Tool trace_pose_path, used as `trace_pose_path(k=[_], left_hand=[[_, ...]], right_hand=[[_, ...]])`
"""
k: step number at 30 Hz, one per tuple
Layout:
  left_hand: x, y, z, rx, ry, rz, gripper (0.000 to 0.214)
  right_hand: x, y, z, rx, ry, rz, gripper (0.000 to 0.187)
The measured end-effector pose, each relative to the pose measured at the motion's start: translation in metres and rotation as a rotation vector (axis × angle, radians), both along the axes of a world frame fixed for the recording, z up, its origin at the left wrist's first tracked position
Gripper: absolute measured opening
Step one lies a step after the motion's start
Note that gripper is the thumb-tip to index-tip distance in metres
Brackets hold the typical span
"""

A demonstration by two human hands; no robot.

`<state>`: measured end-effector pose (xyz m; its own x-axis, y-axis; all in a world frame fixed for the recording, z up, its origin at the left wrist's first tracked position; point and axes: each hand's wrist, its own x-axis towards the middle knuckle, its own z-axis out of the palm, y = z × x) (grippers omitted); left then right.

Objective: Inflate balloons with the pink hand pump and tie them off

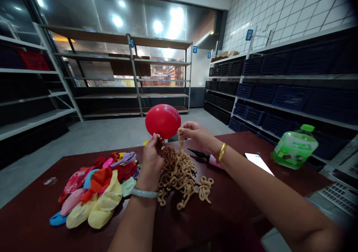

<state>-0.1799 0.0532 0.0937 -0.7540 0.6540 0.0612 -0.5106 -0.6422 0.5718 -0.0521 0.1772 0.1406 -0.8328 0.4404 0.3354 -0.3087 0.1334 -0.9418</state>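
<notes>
My left hand (153, 151) pinches the neck of an inflated red balloon (162, 121), which has blue lettering near its top right. In my right hand (194, 132), thumb and fingers close on a tan rubber band (181, 142) that hangs down toward a heap of similar bands (179, 173). The heap lies on the dark red table (223, 203), just beyond and right of my left wrist. A pile of deflated balloons (103, 185) in many colours spreads to the left. Partly hidden behind my right forearm is a pink and black hand pump (208, 158).
A phone with a lit screen (258, 162) lies on the right, beside a green jug (296, 147) near the table edge. A small clear plastic scrap (50, 180) is at far left. Metal shelves (137, 95) and dark blue crates (291, 97) stand beyond the table.
</notes>
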Motion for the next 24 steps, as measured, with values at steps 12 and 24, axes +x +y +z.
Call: trace_pose_path(k=[12, 24], left_hand=[[-0.006, 0.001, -0.004, 0.044, 0.028, 0.021, 0.013], [0.004, 0.007, -0.011, -0.153, 0.153, 0.037, 0.027]], right_hand=[[-0.014, -0.012, 0.031, -0.207, 0.056, 0.053, 0.025], [-0.032, -0.005, 0.017, 1.067, -0.221, 0.056, 0.015]])
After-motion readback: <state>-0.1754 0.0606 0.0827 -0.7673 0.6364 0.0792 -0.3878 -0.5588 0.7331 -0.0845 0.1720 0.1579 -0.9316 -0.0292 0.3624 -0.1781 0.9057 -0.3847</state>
